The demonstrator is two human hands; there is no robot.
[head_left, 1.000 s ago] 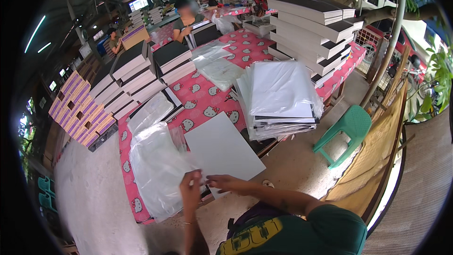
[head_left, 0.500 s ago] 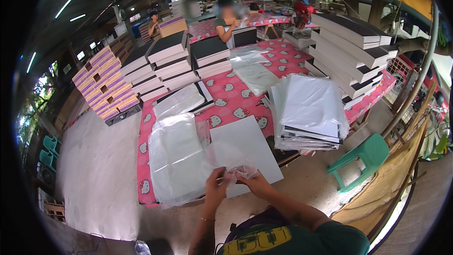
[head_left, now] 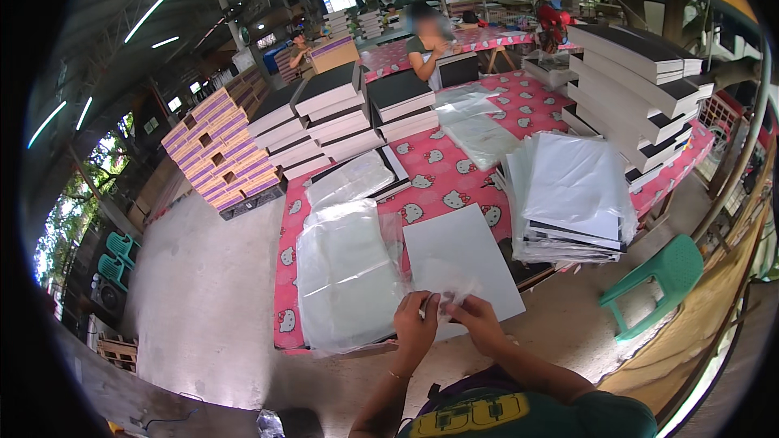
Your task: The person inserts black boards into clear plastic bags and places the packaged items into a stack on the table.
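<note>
Transparent plastic film (head_left: 456,277) was pinched between the fingers (head_left: 423,300) of the left hand (head_left: 415,322) and right hand (head_left: 480,324); a white sheet (head_left: 454,235) lay beneath them, clear plastic sleeves (head_left: 345,276) to their left.

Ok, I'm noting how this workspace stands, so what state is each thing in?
Left hand: fingers closed on clear plastic
Right hand: fingers closed on the same plastic
Clear plastic: bunched, crinkled
White board: lying flat, partly covered
Plastic sheets: layered, lying flat
Wrapped pile: stacked, edges uneven
Tall black-and-white stack: unevenly piled
Striped boxes: stacked
Green stool: standing on the floor
</note>
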